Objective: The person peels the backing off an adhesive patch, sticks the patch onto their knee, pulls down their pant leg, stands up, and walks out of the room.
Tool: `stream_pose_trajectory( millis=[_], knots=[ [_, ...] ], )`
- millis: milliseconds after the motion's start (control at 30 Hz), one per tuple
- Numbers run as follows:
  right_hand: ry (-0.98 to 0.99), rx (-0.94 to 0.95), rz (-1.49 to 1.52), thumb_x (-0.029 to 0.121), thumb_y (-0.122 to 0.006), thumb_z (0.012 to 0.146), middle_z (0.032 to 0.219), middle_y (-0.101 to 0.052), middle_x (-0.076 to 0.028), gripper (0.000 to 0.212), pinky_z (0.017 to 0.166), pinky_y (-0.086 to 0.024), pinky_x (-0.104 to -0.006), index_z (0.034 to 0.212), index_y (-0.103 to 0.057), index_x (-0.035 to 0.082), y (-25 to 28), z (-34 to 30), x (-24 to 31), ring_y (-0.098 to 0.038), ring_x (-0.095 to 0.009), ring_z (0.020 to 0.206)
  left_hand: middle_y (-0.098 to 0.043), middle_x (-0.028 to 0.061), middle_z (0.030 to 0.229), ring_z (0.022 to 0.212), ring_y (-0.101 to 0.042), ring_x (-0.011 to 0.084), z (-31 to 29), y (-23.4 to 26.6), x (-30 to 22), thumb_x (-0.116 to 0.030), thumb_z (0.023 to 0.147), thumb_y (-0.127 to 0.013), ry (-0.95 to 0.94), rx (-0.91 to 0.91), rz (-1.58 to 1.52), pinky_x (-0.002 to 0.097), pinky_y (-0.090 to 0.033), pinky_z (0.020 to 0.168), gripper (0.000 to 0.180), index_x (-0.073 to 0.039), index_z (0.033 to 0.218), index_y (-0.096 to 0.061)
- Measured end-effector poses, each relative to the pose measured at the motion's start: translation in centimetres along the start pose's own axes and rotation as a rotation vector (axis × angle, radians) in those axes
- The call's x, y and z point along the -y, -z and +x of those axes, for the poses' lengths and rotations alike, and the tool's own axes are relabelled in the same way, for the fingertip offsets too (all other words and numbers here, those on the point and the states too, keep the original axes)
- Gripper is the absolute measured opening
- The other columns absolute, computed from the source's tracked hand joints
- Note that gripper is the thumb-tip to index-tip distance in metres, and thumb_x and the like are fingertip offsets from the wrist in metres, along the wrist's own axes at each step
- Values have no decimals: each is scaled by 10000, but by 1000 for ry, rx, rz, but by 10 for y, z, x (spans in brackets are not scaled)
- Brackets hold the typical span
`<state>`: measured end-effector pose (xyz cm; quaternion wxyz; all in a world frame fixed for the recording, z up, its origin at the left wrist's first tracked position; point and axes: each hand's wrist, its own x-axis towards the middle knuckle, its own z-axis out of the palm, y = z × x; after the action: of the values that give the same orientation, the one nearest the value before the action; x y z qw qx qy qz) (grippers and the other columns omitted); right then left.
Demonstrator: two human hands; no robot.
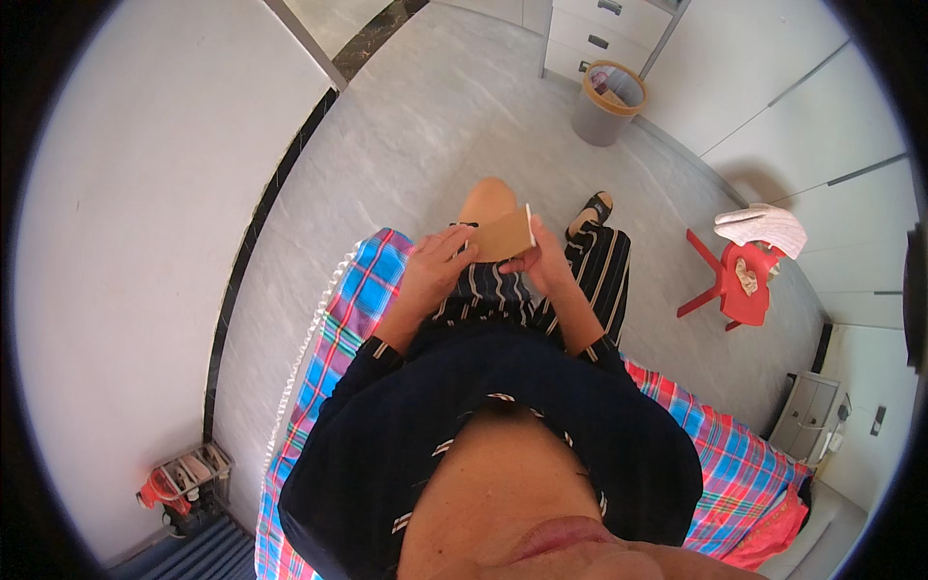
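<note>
A small tan piece with a white right edge (503, 240) is between my hands, above my lap; from here I cannot tell what kind of thing it is. My right hand (543, 261) grips its right end, thumb on the far side and fingers curled under. At its left end, my left hand (440, 263) has its fingers closed on the edge. Just beyond the piece shows a bare knee (489, 200). Dark striped trousers (601, 275) cover the other leg, which ends in a black sandal (592, 213).
I sit on a bed with a plaid cover (372, 280). A red chair (744, 300) with a pale cloth (761, 227) stands to the right. A grey bin (601, 126) stands ahead by white drawers (592, 39). A small rack (193, 469) is at lower left.
</note>
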<state>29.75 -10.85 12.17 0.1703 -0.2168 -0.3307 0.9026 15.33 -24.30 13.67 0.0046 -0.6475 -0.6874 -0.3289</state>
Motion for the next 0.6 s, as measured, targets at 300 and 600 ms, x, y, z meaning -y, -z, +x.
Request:
stream_pose_trajectory(
  millis=[300,600],
  knots=[
    [97,-38,-245,172,-394,898,900,-576,-87,273,601,-503,-291,1081,-478,-11,2,5,-4,-570,-148,761,-532,106,1100,995,-523,260,-12,1,17,10,668,-564,65,-72,72,360,-419,808,327,-50,989,-555],
    [208,-111,-402,136,-509,854,842,-566,1,148,654,-422,-214,948,-529,24,-11,4,-18,-520,-63,718,-562,98,1010,877,-540,122,11,16,-11,-49,769,-589,740,-181,-738,240,-439,752,413,-16,1147,-427]
  ],
)
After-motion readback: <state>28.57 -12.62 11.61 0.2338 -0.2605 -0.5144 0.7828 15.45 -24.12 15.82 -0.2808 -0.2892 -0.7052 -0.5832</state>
